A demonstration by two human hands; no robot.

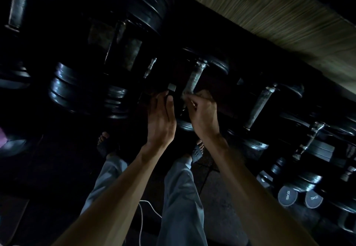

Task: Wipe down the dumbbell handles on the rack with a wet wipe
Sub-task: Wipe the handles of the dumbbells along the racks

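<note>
Several dumbbells are seen lying side by side on the rack, and one handle in the middle of the row is being worked on. The right hand is curled round a crumpled wet wipe, which is pressed against the lower end of the middle dumbbell handle, close to the rack's front edge. The left hand is held just beside it with fingers nearly straight; its fingertips reach toward a small pale block at the front edge, though it cannot be told in the dim light whether anything is gripped there.

How much has been finished cannot be read from the surfaces, since no wet sheen can be told apart from ordinary glare. It is judged that the task is somewhere in its middle: the next handle toward the right end of the rack is untouched by either hand, as is the far-left handle at the rack's upper left. Smaller dumbbells are stacked on the floor at the right, and it is not clear whether they are to be wiped as well.
</note>
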